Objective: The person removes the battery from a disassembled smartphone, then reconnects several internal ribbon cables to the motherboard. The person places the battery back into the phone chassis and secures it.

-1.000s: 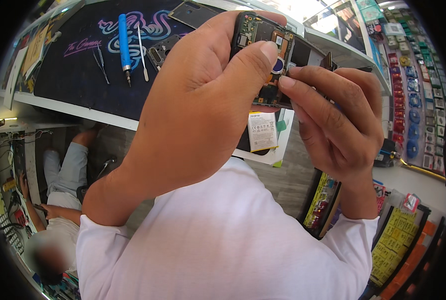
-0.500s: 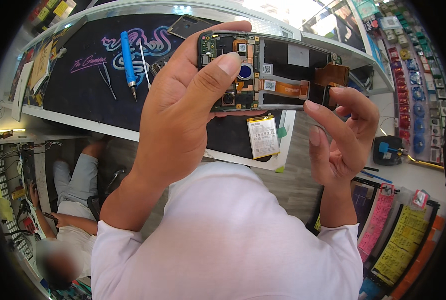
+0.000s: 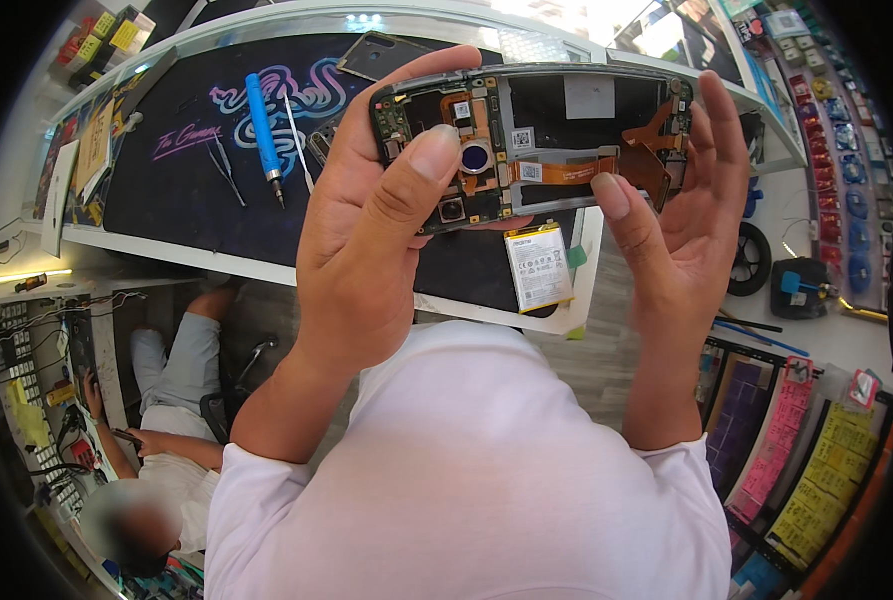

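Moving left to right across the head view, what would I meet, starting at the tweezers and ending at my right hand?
Tweezers, blue screwdriver, thin metal spudger, left hand, battery, right hand. The opened phone spans from hand to hand, so it's left out.

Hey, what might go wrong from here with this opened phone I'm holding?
Your right hand sits right by the orange ribbon cable; a slip might crease it. Your left hand covers part of the exposed circuitry; pressing could damage small parts. The battery lies near the edge of the table; a bump might knock it off.
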The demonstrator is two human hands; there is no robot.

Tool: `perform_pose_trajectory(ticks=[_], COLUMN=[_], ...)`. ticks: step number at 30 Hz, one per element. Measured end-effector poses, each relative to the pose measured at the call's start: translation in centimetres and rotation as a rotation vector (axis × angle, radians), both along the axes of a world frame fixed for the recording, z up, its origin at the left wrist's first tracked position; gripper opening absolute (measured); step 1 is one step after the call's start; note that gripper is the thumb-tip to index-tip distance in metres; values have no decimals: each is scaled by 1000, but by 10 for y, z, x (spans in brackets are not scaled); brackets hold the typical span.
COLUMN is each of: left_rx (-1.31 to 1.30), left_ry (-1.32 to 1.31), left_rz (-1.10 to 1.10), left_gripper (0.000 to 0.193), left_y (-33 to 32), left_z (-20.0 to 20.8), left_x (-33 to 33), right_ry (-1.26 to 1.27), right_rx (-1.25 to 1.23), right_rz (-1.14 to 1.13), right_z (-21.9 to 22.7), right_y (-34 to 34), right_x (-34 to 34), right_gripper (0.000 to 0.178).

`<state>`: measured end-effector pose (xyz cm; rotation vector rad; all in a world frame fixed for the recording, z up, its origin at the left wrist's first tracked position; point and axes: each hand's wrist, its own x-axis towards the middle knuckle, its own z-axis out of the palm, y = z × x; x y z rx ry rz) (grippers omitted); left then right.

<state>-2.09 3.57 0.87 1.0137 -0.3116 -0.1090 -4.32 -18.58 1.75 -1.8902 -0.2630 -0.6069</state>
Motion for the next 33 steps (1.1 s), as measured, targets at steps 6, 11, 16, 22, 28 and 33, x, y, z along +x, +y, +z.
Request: perform_pose_trajectory(ticks=[6,11,16,22,28,33], left_rx=[29,76,116,122,116,84], left_ry=[38,28,-64,-101,-100,-38], left_rz=[-47,-8,37,65,70,35], left_gripper=[61,59,58,58,58,57], left_y=[7,7,1,-2,-3,-6], left_z=[-4,-8,-12,-14,-16,-12], left_x=[2,-1,-4,-7,-8,-14], right_ry=[295,240,133,108,178,206], right_rx=[496,249,202,262,153,282], right_rz=[243,147,215,135,59,191], right_z=[8,6,14,6,1,14], right_y=[6,17,27,34,33,25], right_x=[1,4,-4,2,2,-13], right_gripper=[99,105,112,118,115,106])
